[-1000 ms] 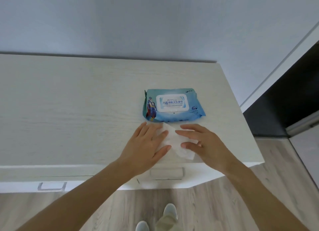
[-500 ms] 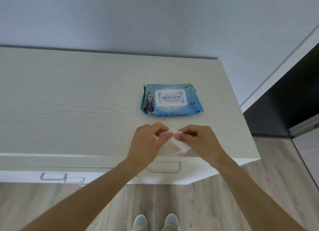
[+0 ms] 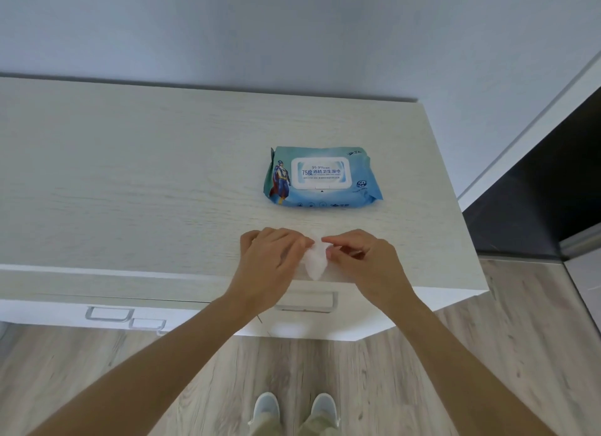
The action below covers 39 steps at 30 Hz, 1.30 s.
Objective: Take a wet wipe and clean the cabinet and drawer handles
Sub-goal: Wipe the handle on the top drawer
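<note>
- Wet wipe is now bunching into a small wad between the two hands; a second ago it was lying spread flat on the bench under flat palms.
- Left hand is curling its fingers round the wipe's left side, gripping it.
- Right hand is pinching the wipe's top edge with thumb and forefinger, other fingers loosely bent.
- Both hands are hovering over the front edge of the bench, just above the right drawer handle.
- Wipe pack is sitting flat on the bench, lid closed, well apart from the hands, same spot as before.
- Judgement: the folding step is finishing, so the wipe is getting ready for use; no handle wiped yet.
- Two more handles are showing lower left on the front.
- Likely next: bringing the wad down to the nearest handle.
</note>
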Each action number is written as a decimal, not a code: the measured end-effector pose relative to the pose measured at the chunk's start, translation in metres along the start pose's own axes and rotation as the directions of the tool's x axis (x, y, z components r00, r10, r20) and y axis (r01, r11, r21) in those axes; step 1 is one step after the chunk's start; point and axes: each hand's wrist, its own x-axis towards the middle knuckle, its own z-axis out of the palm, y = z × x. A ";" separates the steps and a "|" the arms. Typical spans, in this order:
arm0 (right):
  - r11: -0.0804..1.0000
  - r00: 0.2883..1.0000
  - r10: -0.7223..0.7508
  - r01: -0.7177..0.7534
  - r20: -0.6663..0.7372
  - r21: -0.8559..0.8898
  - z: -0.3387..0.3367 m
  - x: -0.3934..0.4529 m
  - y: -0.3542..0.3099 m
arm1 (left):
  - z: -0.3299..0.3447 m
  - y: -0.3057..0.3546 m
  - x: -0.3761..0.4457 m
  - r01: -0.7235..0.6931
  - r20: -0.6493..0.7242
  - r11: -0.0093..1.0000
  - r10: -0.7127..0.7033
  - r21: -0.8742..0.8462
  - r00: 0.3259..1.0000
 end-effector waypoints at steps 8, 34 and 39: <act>0.966 0.993 -0.110 0.117 0.043 -0.232 -0.003 0.001 -0.004 | 0.002 -0.010 -0.005 -0.077 0.035 0.996 0.075 0.046 0.997; 0.825 0.963 -0.260 0.262 0.075 -0.500 0.015 -0.001 0.006 | 0.000 -0.016 -0.002 -0.148 0.008 0.988 0.148 0.047 0.989; 0.840 0.959 -0.281 0.232 -0.026 -0.490 0.025 -0.002 0.006 | -0.011 -0.022 -0.017 -0.162 0.018 0.978 0.161 0.132 0.987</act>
